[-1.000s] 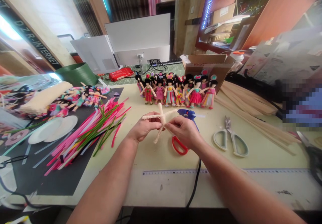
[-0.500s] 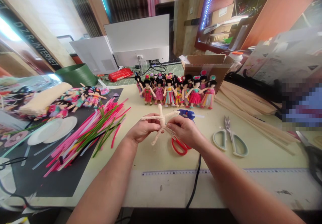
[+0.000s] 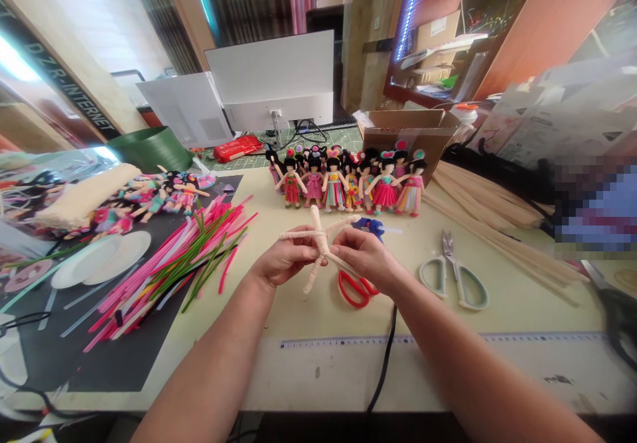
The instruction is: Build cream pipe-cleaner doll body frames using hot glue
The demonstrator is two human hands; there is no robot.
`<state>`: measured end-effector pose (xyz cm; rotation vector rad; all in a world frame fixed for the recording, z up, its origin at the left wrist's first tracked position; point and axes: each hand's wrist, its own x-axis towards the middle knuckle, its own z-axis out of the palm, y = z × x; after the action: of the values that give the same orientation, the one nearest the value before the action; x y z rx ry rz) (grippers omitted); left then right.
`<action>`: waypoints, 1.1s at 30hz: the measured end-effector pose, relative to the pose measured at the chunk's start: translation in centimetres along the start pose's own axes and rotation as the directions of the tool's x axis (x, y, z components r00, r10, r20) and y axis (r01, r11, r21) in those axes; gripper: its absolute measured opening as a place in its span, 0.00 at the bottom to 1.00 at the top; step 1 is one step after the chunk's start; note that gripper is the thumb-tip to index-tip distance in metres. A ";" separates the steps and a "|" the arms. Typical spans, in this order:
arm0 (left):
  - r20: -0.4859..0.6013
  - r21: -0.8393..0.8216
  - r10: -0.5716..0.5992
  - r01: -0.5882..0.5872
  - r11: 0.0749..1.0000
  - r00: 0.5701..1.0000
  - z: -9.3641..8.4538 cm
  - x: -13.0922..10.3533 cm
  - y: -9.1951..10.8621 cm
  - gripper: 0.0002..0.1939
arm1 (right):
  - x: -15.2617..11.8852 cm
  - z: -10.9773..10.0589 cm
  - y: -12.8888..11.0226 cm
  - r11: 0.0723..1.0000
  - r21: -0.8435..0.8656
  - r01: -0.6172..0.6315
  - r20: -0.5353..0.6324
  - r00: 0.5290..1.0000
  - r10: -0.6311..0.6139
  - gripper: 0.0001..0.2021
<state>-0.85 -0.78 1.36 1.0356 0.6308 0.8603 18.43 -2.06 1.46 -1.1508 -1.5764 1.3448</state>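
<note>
Between my hands, above the table, is a cream pipe-cleaner doll body [image 3: 322,239] with a head stub, two arms and legs of wound fuzzy stem. My left hand [image 3: 291,254] is closed on its left side near the waist. With a pinch, my right hand [image 3: 362,251] grips the doll's right side by the leg, where a pale strand runs down. Red-handled scissors [image 3: 354,289] lie just under my right hand, their blades mostly hidden. Behind that hand is a blue glue gun [image 3: 368,227], partly covered.
Finished dolls [image 3: 334,184] stand in rows at the back, before a cardboard box [image 3: 405,128]. Coloured pipe cleaners [image 3: 169,264] lie left by white plates [image 3: 102,257]. Grey-handled scissors [image 3: 452,274] and cream stems [image 3: 497,224] lie right. A ruler [image 3: 348,341] and black cable [image 3: 383,370] are in front.
The doll body has turned slightly, its lower leg now pointing more straight down. Both hands keep their hold in nearly the same place. The view has shifted a little.
</note>
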 end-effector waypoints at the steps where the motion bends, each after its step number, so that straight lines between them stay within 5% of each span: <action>1: -0.004 -0.007 0.000 0.000 1.000 1.000 0.0 0.0 -0.1 0.09 | 0.0 0.0 -0.1 0.999 0.042 -0.024 0.017 1.000 0.023 0.15; 11: -0.014 -0.088 0.012 -0.013 0.996 1.000 0.4 0.2 -0.5 0.11 | 0.0 0.2 0.3 0.866 0.469 -0.172 0.178 0.979 0.098 0.17; 21: -0.051 -0.119 0.105 -0.111 0.987 0.993 1.1 0.7 -1.3 0.12 | 0.2 0.7 0.1 0.703 0.633 -0.323 0.238 0.946 0.221 0.14; 33: -0.247 -0.084 0.178 -0.204 0.975 0.952 1.8 1.6 -2.1 0.12 | 1.0 2.1 1.5 0.607 0.769 -0.199 0.057 0.968 0.244 0.11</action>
<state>2.08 -0.82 0.03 0.9113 0.6842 1.1897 16.39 -1.67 -0.42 -0.8128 -0.6411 1.8729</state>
